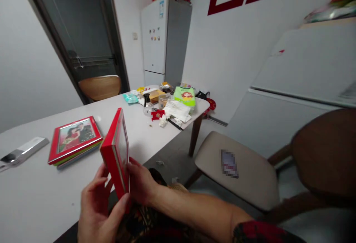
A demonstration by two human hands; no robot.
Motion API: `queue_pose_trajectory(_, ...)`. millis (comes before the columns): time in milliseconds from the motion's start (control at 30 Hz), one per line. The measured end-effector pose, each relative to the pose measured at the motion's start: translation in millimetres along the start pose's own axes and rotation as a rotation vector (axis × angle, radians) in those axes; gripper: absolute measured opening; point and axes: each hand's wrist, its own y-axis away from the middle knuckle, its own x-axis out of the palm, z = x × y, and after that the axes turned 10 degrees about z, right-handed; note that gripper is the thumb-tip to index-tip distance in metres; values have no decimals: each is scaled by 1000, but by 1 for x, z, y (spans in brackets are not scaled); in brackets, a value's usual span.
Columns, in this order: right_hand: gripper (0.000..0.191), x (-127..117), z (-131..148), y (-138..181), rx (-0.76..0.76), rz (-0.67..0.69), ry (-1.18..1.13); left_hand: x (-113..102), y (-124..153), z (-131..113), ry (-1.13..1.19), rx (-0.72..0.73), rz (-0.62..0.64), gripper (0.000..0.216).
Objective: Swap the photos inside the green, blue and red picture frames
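A red picture frame (113, 154) stands on edge between my hands, just off the table's front edge, turned so that I see its side. My left hand (101, 202) is closed on its lower part, with the thumb along the bottom edge. At its right face, my right hand (141, 180) holds it too, the fingers partly hidden by the frame. To the left on the table lies a stack of photo frames (76, 139); the top one is red and shows a picture of two people.
The white table (36, 194) bears a silver, flat object (26, 152) at left. Toward its far end are a glass jug (148, 107), a green package (184, 96), crumpled tissues (163, 120) and a red packet (158, 114). A chair (239, 168) stands at right, a fridge (167, 39) behind.
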Motion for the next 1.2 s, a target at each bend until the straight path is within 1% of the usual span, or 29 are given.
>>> queue_pose_trajectory(67, 23, -17, 16, -7, -43, -69, 115, -1, -13, -5, 59, 40, 2, 58)
queue_pose_trajectory(100, 25, -28, 24, -11, -63, -109, 195, -3, -20, -6, 74, 26, 15, 62)
queue_pose_trajectory(200, 36, -60, 51, -26, -108, -192, 467, -9, -36, -1, 91, -114, 83, 62)
queue_pose_trajectory(233, 41, -69, 60, -32, -111, -206, 570, -9, -41, 5, 104, -169, 107, 61)
queue_pose_trajectory(300, 45, -84, 76, -45, -86, -229, 886, -7, -48, 19, 137, -259, 148, 62)
queue_pose_trajectory(367, 43, -93, 90, -57, -38, -251, 1229, -1, -55, 35, 143, -323, 165, 68)
queue_pose_trajectory(433, 36, -98, 100, -68, 7, -258, 1460, 4, -62, 49, 106, -369, 178, 74)
queue_pose_trajectory(533, 29, -100, 108, -83, 33, -277, 1601, 6, -74, 62, -85, -375, 204, 72)
queue_pose_trajectory(667, 28, -100, 114, -102, 82, -321, 1770, 0, -94, 71, -485, -347, 297, 68)
queue_pose_trajectory(767, 28, -100, 114, -112, 116, -354, 1868, 0, -105, 77, -695, -266, 378, 61)
queue_pose_trajectory(833, 29, -99, 111, -116, 126, -371, 1928, 3, -108, 82, -784, -203, 394, 54)
queue_pose_trajectory(933, 28, -97, 106, -118, 126, -377, 2007, 5, -107, 89, -855, -153, 363, 50)
queue_pose_trajectory(1033, 26, -94, 103, -118, 109, -362, 2068, -2, -102, 95, -840, -138, 336, 54)
queue_pose_trajectory(1100, 25, -89, 101, -118, 96, -343, 2092, -16, -99, 95, -828, -96, 284, 55)
queue_pose_trajectory(1200, 28, -70, 89, -120, 16, -261, 2085, -53, -104, 91, -868, 17, 116, 50)
